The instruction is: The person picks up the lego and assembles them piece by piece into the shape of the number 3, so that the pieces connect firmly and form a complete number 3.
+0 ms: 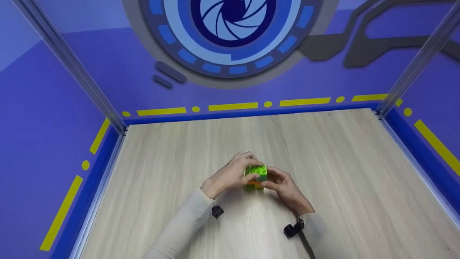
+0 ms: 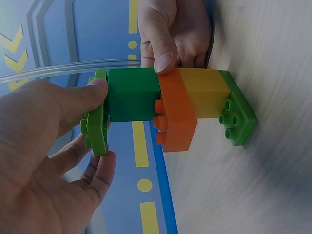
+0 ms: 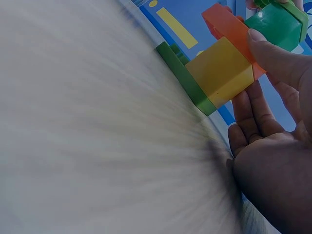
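left sleeve (image 1: 179, 226): pale, seen nearest the camera in the head view, with a small black wrist camera (image 1: 217, 211) strapped beside it.
right wrist camera (image 1: 293, 229): black, seen low on the right forearm.
left hand (image 1: 231, 174): curled round the top of the block stack; in the left wrist view the light green top plate (image 2: 97, 117) is pinched between thumb and fingers.
right hand (image 1: 285, 187): closed on the stack from the other side; thumb tip is pressed on the orange block (image 2: 176, 117), fingers are spread behind the yellow block (image 3: 222, 73).
block stack (image 1: 256, 176): stood on the table about mid-width, between both hands.
stack order: light green base plate (image 2: 239, 114) flat on the table, then yellow block, orange block (offset, studs exposed), dark green block (image 2: 132, 95), light green top plate.
table (image 1: 341, 172): pale wood grain, stack base in contact with it.
back wall (image 1: 107, 64): purple, with yellow dashes and dots above a blue skirting, and a round blue aperture graphic (image 1: 231, 28).
corner posts (image 1: 68, 61): metal, seen at both far table corners.
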Motion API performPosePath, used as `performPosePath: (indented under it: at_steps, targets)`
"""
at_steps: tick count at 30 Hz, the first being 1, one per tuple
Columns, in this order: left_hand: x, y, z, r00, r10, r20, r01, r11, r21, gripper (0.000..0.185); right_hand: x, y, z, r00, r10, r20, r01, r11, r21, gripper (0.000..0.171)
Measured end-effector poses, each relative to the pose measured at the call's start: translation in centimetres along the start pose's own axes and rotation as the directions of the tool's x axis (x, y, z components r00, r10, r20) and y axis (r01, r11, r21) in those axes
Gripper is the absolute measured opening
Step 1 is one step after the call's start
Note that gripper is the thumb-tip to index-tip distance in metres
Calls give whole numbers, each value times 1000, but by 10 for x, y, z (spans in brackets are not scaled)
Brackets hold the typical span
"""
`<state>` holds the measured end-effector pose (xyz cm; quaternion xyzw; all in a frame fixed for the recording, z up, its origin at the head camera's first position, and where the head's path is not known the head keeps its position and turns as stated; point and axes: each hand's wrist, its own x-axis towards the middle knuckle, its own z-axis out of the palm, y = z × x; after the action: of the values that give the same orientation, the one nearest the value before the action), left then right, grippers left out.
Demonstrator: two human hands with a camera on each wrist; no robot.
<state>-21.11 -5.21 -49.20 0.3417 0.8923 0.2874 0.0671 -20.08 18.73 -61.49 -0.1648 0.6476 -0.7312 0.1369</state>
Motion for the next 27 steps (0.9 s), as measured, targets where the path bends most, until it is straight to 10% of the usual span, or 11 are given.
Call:
performPosePath:
  at_steps: [27]
  targets:
    - [7, 3, -4, 1000, -8, 10, 8, 1000, 14, 29, 3, 0, -1, 1000, 13, -16, -13, 1000, 1, 54]
